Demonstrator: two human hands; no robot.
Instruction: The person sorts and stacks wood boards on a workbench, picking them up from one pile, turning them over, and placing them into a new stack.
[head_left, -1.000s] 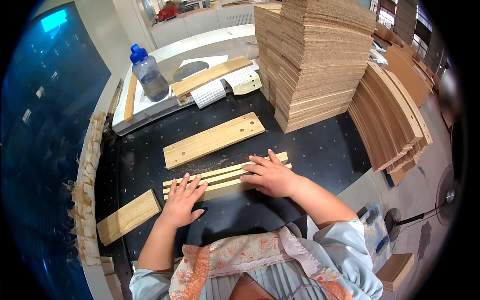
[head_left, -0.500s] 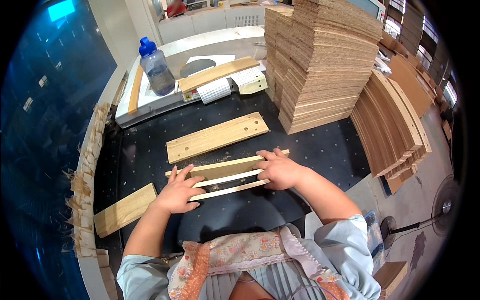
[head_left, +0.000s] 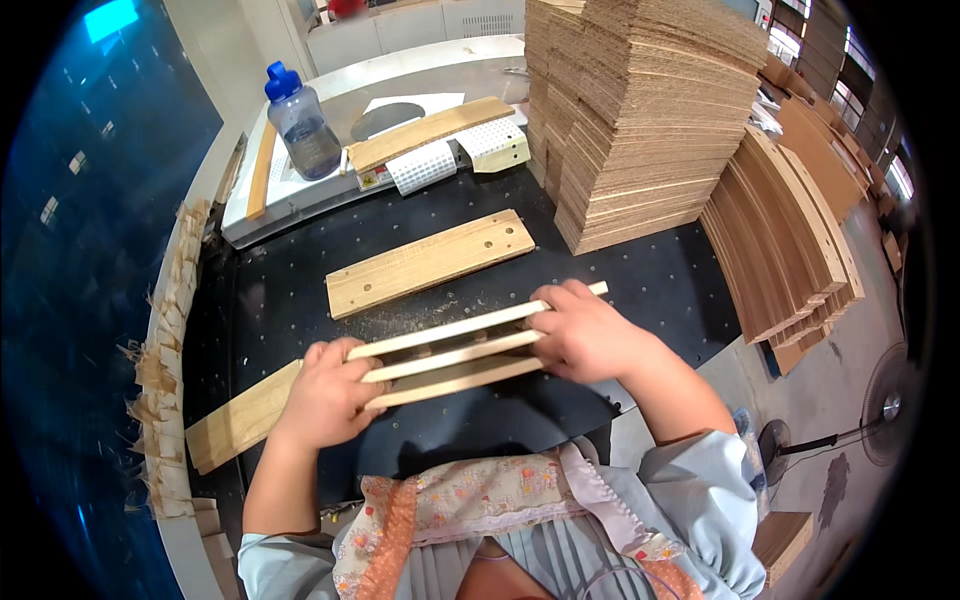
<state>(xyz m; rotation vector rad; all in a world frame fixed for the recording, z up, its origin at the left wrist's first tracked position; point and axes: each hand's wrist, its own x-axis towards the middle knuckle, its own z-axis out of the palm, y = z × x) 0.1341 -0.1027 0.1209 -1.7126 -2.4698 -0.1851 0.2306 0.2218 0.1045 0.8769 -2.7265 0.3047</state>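
so: left hand [head_left: 325, 395] and right hand [head_left: 585, 335] clench ends of gathered wooden slats [head_left: 455, 352], lifted off black table [head_left: 640, 280]; drilled board [head_left: 428, 262] untouched.

Black perforated bench [head_left: 650, 280]: drilled plank [head_left: 430, 262], cardboard stack [head_left: 640, 110].

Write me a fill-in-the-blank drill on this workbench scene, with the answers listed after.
1. The left hand and right hand grip a bundle of thin wooden ____ at its two ends.
2. The water bottle has a ____ cap.
3. The drilled board lies on the ____ tabletop.
4. The tall stack of sheets stands to the person's ____.

Answers: slats; blue; black; right
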